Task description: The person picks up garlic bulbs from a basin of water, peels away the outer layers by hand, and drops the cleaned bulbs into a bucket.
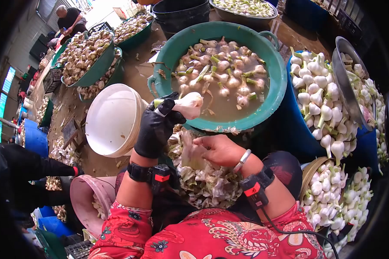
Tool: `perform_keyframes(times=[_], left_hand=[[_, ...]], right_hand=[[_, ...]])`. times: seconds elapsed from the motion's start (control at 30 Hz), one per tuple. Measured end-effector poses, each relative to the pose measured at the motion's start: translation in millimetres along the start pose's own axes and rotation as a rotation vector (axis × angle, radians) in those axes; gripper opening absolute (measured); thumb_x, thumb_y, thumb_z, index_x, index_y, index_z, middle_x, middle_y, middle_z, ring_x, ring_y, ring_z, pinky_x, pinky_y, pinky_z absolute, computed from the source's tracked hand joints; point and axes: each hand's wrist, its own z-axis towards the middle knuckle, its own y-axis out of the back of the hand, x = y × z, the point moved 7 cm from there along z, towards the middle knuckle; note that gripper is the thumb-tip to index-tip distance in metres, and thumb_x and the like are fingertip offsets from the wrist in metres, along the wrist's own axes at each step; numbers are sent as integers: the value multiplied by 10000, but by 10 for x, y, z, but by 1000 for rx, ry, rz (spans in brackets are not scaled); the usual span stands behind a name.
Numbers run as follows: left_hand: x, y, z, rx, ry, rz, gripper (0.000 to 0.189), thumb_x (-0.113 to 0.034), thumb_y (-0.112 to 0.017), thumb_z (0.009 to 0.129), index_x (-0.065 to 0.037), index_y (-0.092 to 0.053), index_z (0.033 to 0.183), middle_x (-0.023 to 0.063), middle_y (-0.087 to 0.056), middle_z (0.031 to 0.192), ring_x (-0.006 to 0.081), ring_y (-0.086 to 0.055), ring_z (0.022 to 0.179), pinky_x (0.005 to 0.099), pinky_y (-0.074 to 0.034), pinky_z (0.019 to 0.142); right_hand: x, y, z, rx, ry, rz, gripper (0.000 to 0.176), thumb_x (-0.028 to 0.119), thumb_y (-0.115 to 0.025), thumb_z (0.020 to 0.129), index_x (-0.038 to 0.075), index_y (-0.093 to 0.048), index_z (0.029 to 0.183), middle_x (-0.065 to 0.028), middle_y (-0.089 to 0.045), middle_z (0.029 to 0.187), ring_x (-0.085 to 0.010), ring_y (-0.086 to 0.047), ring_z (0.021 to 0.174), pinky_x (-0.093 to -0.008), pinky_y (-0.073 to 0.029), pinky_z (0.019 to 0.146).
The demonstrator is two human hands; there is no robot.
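Observation:
My left hand (155,129), in a black glove, is closed round the stem end of a garlic bulb (189,105). The bulb points right, its outside white and pinkish, just over the near rim of a green tub (270,101). Bare and lower down, my right hand (222,150) has its fingers pinched at a loose papery strip of garlic skin (191,151). Below it, a heap of garlic skins (209,185) lies in my lap. Unpeeled garlic bulbs (220,64) with cut stems float in the tub's murky water.
A stack of white basins (112,123) stands left of my hands, with a pink bucket (84,194) tipped below. On the right, a blue barrel (294,93) holds peeled garlic (317,82). Green baskets of garlic (84,54) stand upper left, near another person (69,20).

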Motion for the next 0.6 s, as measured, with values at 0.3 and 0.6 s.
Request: perform_keyframes(times=[0.3,0.6], left_hand=[[162,-119,-108,46,9,72,282,-114,-634,856,12,-562,1098,111,-639,975,196,-640,754,327,-544,670],[-74,-517,-204,109,-644,987,342,11,-749,703,-58,-641,1020,80,-635,984,222,-575,917,331,-471,803]], right_hand=[[380,512,-27,-566,336,336,205,-27,-684,720,59,-660,903,-45,-612,840,-104,-597,735,-246,-499,691],[233,596,-108,-769,180,224,94,39,-693,761,13,-638,833,-39,-653,706,-77,-590,633,-247,-496,603]])
